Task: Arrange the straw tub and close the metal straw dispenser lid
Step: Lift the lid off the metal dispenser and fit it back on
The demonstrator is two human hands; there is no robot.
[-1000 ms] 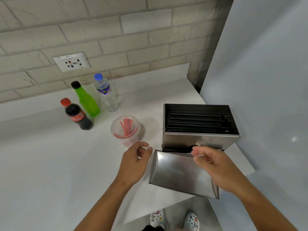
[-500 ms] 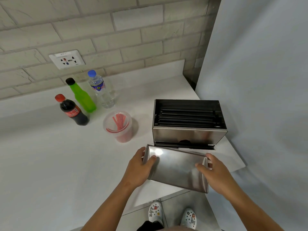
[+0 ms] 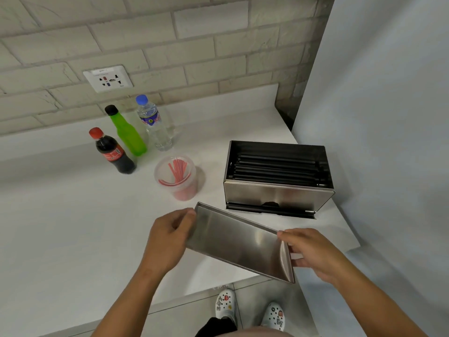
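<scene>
Holding the flat brushed-steel dispenser lid (image 3: 239, 242) by its two short ends, I am keeping it tilted in the air above the near edge of the white bench (image 3: 60, 227). My left hand (image 3: 167, 239) is clamped on the left end, its fingers (image 3: 188, 215) curling over the upper corner; my right hand (image 3: 313, 251) is pinching the right end, thumb on top.

Just beyond the lid, the open rectangular stainless-steel straw dispenser (image 3: 278, 176) is sitting full of black straws (image 3: 274, 166), and left of it the round clear plastic tub of red straws (image 3: 177, 177) is standing upright, near but apart from the box.

To seat the lid well, I am judging that I need to level it, turn its long edge parallel to the box, and bring it down evenly so the folded rims are slipping outside the walls rather than catching on them. Any black straw sticking up would be jamming the fit, so I am watching that. I am also minding the tub during the swing.
</scene>
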